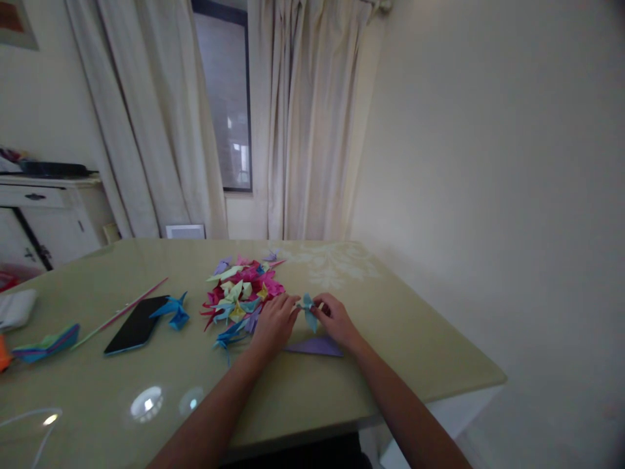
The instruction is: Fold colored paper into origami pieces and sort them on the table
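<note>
Between my two hands is a light blue origami crane point(308, 314), its wings spread up and down. My left hand point(277, 320) pinches its left end with the fingertips, and my right hand point(336, 318) pinches the right end. Just below them a folded purple paper point(315, 346) lies flat on the table. Left of and behind my left hand sits a heap of folded paper cranes point(244, 286) in pink, red, pale green, yellow, blue and purple. A darker blue crane point(229, 335) lies at the near edge of the heap, close to my left wrist.
On the table point(390, 345), left of the heap, are another blue crane point(176, 314), a black phone point(137, 326) and a thin pink-and-green stick point(120, 314). Farther left lie colourful folded paper point(49, 345) and a white object point(17, 309). A wall point(488, 195) borders the right side.
</note>
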`<state>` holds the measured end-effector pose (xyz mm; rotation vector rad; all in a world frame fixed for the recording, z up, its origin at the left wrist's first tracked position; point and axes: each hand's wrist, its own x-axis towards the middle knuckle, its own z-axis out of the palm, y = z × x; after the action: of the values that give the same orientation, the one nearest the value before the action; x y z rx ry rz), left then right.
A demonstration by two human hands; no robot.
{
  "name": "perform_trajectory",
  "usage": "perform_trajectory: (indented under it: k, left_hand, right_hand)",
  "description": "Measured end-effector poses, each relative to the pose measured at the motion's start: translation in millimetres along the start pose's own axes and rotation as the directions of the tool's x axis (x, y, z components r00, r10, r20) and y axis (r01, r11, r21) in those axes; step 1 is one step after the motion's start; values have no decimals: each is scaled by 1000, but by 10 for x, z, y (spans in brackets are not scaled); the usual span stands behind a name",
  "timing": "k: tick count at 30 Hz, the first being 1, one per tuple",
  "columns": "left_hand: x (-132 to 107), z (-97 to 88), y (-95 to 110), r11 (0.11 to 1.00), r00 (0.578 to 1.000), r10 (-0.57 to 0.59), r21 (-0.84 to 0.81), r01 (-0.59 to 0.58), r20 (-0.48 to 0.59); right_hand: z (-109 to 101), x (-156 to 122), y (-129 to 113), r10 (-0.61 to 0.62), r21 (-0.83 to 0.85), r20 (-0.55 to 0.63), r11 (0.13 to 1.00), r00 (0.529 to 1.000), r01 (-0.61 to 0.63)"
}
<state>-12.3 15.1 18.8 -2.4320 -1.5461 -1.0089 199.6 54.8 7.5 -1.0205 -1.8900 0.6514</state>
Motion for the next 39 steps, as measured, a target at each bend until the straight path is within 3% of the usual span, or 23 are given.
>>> perform_trajectory:
  k: [5,12,17,23,27,30,36,39]
  left_hand:
    - [-78,-116,-78,928,972,-233,306,212,35]
    - [-76,-115,-235,893,945,-286,403,202,161]
    - [-25,-126,-343,919,934,-315,300,255,170]
    - [-36,-58,-426,933,929,-356,103,345,107]
    - [-17,35,-425,943,948,-318,-104,315,-13]
    - [8,69,-429,939,962,-270,-231,253,-44]
    - [49,8,-410,897,944,-314,-358,259,-103]
    - [62,-10,-382,876,944,-313,-414,246,-101]
  right_hand:
    - [-71,60,190,77,-73,-149,993,986,-89]
    - [-240,334,573,156,-141,-177,973,972,-182]
    - [-277,589,762,198,-176,-189,957,962,-231]
    - [-214,527,847,184,-225,-174,949,967,-221]
    - [-242,559,882,189,-251,-221,937,957,-243]
    - [-252,645,882,187,-262,-265,930,946,-257]
    - [-185,565,616,80,-252,-323,953,943,-167]
    - [-34,443,302,-46,-241,-227,971,973,-10]
